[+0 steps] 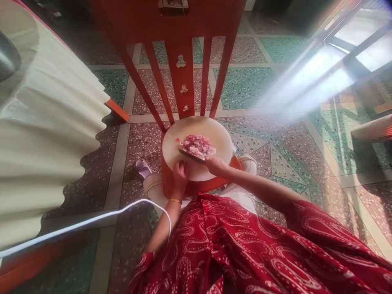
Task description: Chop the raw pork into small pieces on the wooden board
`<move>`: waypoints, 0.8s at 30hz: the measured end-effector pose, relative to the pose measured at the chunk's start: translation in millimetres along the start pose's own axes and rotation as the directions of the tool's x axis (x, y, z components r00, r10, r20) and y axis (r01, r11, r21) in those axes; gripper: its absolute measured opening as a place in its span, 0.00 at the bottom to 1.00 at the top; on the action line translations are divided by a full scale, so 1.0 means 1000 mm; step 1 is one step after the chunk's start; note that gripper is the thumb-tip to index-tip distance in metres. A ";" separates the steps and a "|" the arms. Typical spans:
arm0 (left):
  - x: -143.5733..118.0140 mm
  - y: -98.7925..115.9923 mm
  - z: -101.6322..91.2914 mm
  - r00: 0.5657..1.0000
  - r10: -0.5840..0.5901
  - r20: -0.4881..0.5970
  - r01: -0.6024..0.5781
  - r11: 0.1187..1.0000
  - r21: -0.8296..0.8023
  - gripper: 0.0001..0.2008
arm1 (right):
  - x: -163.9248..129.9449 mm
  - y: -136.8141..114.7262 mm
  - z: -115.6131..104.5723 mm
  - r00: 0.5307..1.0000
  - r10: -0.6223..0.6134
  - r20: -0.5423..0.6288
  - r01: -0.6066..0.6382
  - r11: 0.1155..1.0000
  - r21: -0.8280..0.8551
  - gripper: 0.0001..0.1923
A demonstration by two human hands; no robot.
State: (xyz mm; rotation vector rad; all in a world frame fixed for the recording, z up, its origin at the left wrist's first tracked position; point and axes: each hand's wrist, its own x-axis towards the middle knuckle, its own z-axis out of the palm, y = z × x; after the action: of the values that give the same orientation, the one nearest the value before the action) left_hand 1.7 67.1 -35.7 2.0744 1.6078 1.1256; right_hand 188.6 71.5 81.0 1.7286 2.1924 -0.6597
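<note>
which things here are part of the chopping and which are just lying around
In use:
- round cutting board
- chopped pink meat
- knife, gripped by the right hand
- left hand, resting on the board's near edge
- orange chair, board on its seat

Lying about:
- white cable
- cream pleated cloth
- terrazzo floor

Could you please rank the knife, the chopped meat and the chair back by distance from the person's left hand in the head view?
1. knife, just right of the left hand.
2. chopped meat, mid-board.
3. chair back, beyond the board.
</note>
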 end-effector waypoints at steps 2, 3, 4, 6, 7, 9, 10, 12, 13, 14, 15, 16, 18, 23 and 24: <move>0.000 0.002 -0.004 1.000 -0.012 0.015 0.012 1.000 -0.007 0.11 | -0.003 -0.001 0.000 1.000 -0.006 0.014 0.006 1.000 -0.008 0.16; 0.000 0.003 -0.004 0.999 -0.016 0.032 0.016 1.000 -0.003 0.11 | -0.004 -0.003 0.000 0.999 -0.029 0.018 0.029 1.000 -0.007 0.15; -0.001 0.002 -0.004 0.999 -0.018 0.046 0.018 1.000 0.005 0.10 | -0.004 -0.005 0.000 0.999 -0.051 0.019 0.051 0.999 -0.004 0.14; -0.001 0.000 -0.002 0.998 -0.021 0.059 0.020 0.999 0.025 0.10 | -0.004 -0.010 0.001 0.996 -0.083 0.028 0.083 0.997 0.000 0.13; -0.001 -0.001 0.000 0.998 -0.024 0.054 0.022 0.999 0.032 0.10 | -0.002 -0.012 0.001 0.995 -0.090 0.031 0.090 0.996 -0.001 0.13; -0.002 -0.005 0.004 0.999 -0.032 0.032 0.031 0.999 0.033 0.10 | 0.006 -0.019 0.002 0.994 -0.108 0.024 0.108 0.994 -0.008 0.13; -0.003 -0.006 0.005 0.999 -0.039 0.023 0.038 0.999 0.030 0.10 | 0.013 -0.024 0.002 0.993 -0.115 0.018 0.115 0.993 -0.015 0.14; -0.004 -0.009 0.008 0.998 -0.055 0.022 0.055 0.998 0.022 0.09 | 0.031 -0.037 0.002 0.993 -0.116 0.000 0.116 0.993 -0.030 0.16; -0.004 -0.010 0.008 0.998 -0.059 0.029 0.059 0.998 0.019 0.09 | 0.040 -0.045 0.002 0.994 -0.110 0.001 0.110 0.993 -0.034 0.16; -0.003 -0.011 0.008 0.997 -0.061 0.040 0.060 0.998 0.017 0.09 | 0.048 -0.051 0.001 0.994 -0.106 0.005 0.106 0.994 -0.034 0.17; -0.003 -0.011 0.008 0.997 -0.061 0.047 0.060 0.998 0.016 0.09 | 0.054 -0.056 0.000 0.994 -0.105 0.012 0.105 0.994 -0.030 0.17; -0.002 -0.010 0.007 0.997 -0.060 0.055 0.059 0.998 0.017 0.09 | 0.058 -0.058 -0.002 0.994 -0.110 0.019 0.111 0.993 -0.027 0.17; 0.000 -0.009 0.006 0.996 -0.056 0.063 0.055 0.998 0.020 0.09 | 0.059 -0.054 -0.005 0.991 -0.135 0.024 0.136 0.990 -0.024 0.17; 0.002 -0.003 0.001 0.999 -0.034 0.011 0.034 0.999 0.000 0.10 | 0.039 -0.016 -0.013 0.993 -0.106 -0.049 0.106 0.994 0.000 0.27; 0.002 -0.002 -0.001 0.999 -0.034 0.004 0.034 0.999 -0.009 0.10 | 0.036 -0.012 -0.015 0.996 -0.075 -0.049 0.076 0.997 0.011 0.29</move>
State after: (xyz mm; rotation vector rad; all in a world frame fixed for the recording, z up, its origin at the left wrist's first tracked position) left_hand 0.4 69.8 -35.4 2.0346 1.6264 1.1155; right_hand 168.7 106.5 78.8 1.6924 2.3015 -0.6572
